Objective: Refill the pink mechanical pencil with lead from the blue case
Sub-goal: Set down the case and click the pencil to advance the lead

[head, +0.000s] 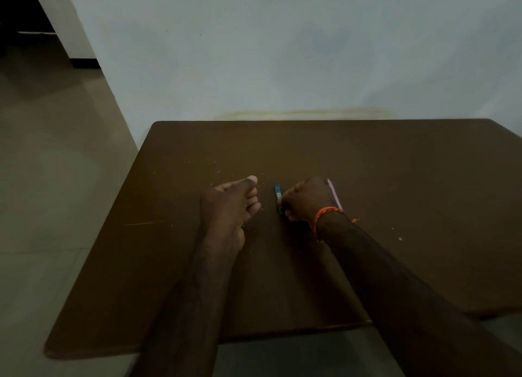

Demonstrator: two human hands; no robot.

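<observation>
Presently listed, one dim head view over a brown tabletop (pixel 367 178) set against a pale wall (pixel 282 51), tiled floor (pixel 50 164) to the left.

Item: left hand (pixel 228 207), lying on the tabletop, fingers (pixel 251 180) stretched forward and loosely together, holding nothing; small pale specks scattered on the surface around it.

Item: right hand (pixel 308 200), curled into a loose fist beside the left hand, knuckles up. An orange thread band (pixel 324 214) circles its wrist.

Item: blue case (pixel 278 198), small and narrow, lying lengthwise on the tabletop between the two hands. The right hand's fingertips touch its right edge; whether they pinch it or only rest against it cannot be told in this light.

Item: pink mechanical pencil (pixel 334 194), a thin pale-pink shaft showing along the far right side of the right hand, running from beyond the knuckles back toward the wrist band. It appears held within the closed right hand, though the grip itself is hidden by the back of the hand.

Item: both forearms, bare, reaching in from the lower edge.
</observation>
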